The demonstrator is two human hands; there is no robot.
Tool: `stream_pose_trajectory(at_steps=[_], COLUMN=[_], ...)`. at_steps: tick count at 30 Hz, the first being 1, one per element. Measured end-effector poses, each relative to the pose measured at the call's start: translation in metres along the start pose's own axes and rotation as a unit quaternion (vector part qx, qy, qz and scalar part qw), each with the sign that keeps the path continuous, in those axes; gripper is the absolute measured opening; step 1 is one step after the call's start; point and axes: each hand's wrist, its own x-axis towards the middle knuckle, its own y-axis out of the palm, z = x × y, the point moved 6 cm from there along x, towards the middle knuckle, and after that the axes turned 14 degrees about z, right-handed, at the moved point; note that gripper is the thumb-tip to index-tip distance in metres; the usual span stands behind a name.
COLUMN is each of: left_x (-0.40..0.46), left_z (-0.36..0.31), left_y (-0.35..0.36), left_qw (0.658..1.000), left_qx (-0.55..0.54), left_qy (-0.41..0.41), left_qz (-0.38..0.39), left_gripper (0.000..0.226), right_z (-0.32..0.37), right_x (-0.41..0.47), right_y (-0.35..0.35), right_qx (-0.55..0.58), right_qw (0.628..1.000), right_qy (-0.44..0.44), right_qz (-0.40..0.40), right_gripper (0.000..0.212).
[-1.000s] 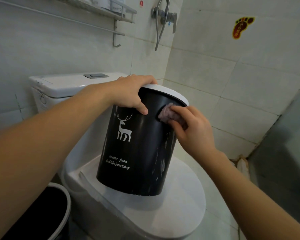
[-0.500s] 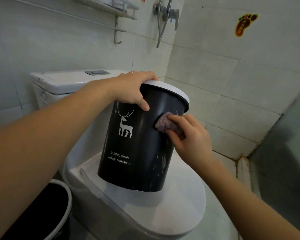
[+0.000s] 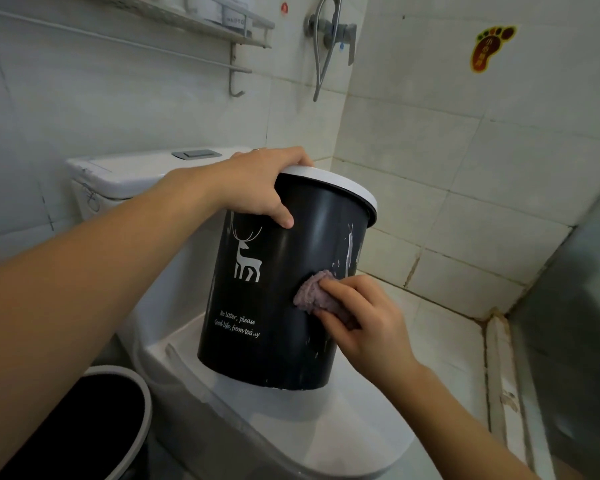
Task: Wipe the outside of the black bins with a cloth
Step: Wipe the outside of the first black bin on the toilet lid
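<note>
A black bin (image 3: 278, 289) with a white rim, a white deer print and white lettering stands tilted on the closed toilet lid (image 3: 326, 431). My left hand (image 3: 257, 185) grips its rim at the top left, thumb down the outer wall. My right hand (image 3: 364, 320) pinches a small purple-grey cloth (image 3: 312, 291) and presses it against the bin's right side, about halfway down. White streaks mark the wall above and below the cloth. A second black bin (image 3: 94, 427) with a white rim sits on the floor at the lower left, partly hidden by my left forearm.
The white toilet cistern (image 3: 125, 178) stands behind the bin. A metal shelf and rail (image 3: 201, 26) hang on the tiled wall above, with a shower valve and hose (image 3: 329, 32) in the corner. A raised tiled kerb (image 3: 499, 358) runs along the right.
My right hand has slid the cloth down the bin's right side, from just under the rim to about mid-height. My left hand has kept its grip on the rim.
</note>
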Motion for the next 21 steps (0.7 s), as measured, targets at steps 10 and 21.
stream_pose_trajectory(at_steps=[10, 21], left_x=[0.008, 0.008], left_z=[-0.021, -0.011], left_y=[0.007, 0.005], left_qw=[0.996, 0.998], left_qx=[0.088, -0.059], left_qy=[0.007, 0.025], left_qz=[-0.02, -0.019], left_gripper=[0.096, 0.085], right_z=[-0.01, -0.01], right_x=[-0.002, 0.005], right_y=[-0.002, -0.004], right_qx=[0.025, 0.025], right_qw=[0.999, 1.0], right_qy=[0.021, 0.011], right_qz=[-0.009, 0.0], right_gripper=[0.034, 0.034])
